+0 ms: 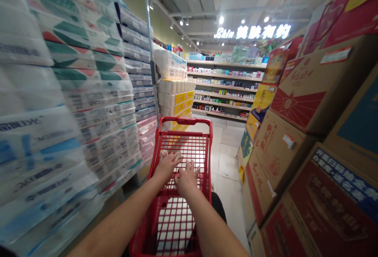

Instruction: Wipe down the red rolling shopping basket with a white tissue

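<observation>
A red plastic shopping cart with grid walls stands right in front of me. Both of my forearms reach over it. My left hand is over the left part of the grid, its fingers partly curled. Small pale bits show at the far side of that hand and by its fingertips; what they belong to I cannot make out. Close beside it, my right hand has its fingers spread over the grid with nothing in them. Whether that hand touches the grid is unclear.
Stacked tissue packs line the left side, and a thin metal pole rises at the cart's far left corner. Stacked cartons stand on the right. Pale floor tiles run towards product shelves under a lit sign.
</observation>
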